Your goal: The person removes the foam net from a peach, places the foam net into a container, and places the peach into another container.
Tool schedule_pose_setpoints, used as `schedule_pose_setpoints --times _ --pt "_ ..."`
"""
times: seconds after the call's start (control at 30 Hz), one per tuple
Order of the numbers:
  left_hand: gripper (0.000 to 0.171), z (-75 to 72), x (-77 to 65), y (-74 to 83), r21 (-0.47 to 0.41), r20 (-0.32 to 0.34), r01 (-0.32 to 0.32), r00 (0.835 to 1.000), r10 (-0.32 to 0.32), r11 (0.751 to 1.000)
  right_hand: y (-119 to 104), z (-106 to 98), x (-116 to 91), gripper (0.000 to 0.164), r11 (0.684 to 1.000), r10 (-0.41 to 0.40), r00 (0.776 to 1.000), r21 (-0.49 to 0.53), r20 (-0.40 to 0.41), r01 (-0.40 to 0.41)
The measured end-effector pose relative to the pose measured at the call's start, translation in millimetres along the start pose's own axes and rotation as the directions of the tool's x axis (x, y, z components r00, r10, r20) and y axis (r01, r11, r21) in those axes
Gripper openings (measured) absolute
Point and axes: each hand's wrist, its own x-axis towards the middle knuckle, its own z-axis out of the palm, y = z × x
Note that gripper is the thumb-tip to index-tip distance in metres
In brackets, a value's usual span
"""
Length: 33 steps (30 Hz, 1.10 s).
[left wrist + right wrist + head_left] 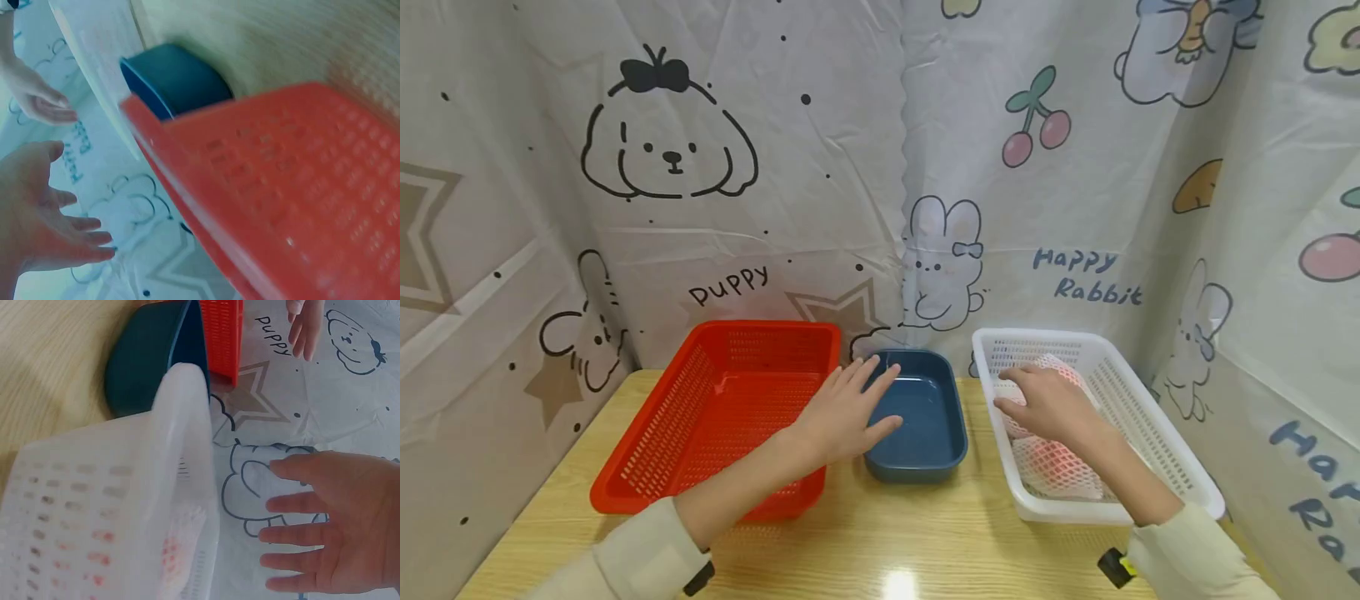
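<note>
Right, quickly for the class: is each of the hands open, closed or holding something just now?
Left hand: open, fingers spread, holding nothing.
Right hand: open, holding nothing, above the white perforated basket.

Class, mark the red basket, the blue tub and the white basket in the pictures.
Red basket (pixel 722 417), head view: its bare inside floor.
Blue tub (pixel 919 427), head view: its bare inside floor.
White basket (pixel 1135 408), head view: its right inner wall.

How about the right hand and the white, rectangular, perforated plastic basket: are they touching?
Apart. The right wrist view shows it: printed white cloth is visible between the right hand and the white perforated plastic basket.
</note>
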Motion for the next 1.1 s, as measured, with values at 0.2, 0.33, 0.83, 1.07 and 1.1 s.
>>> schedule_pose_setpoints --times 0.2,0.33,0.83,1.07,1.1 --pt "0.070 7.7 -0.5 16.3 -0.031 -0.009 -0.111 0.994 0.110 0.993 7 1 -8 0.039 0.997 0.025 1.000 0.079 0.000 -0.025" --pt "0.069 12.8 0.1 28.4 0.032 0.023 -0.187 0.982 0.186 0.982 11 1 -15 0.038 0.995 0.029 1.000 0.093 0.013 -0.030" --pt "0.057 34.6 -0.5 55.1 0.105 -0.035 -0.408 0.910 0.413 0.907 25 11 -36 0.038 0.996 0.035 0.999 0.078 0.035 -0.038" --pt "0.056 41.3 4.0 65.3 0.182 -0.090 -0.480 0.861 0.500 0.858 33 13 -42 0.038 0.998 0.007 0.999 0.061 0.049 -0.010" --pt "0.056 42.7 4.6 66.6 0.188 -0.090 -0.486 0.857 0.508 0.853 34 14 -43 0.038 0.998 0.001 0.998 0.061 0.055 -0.005"
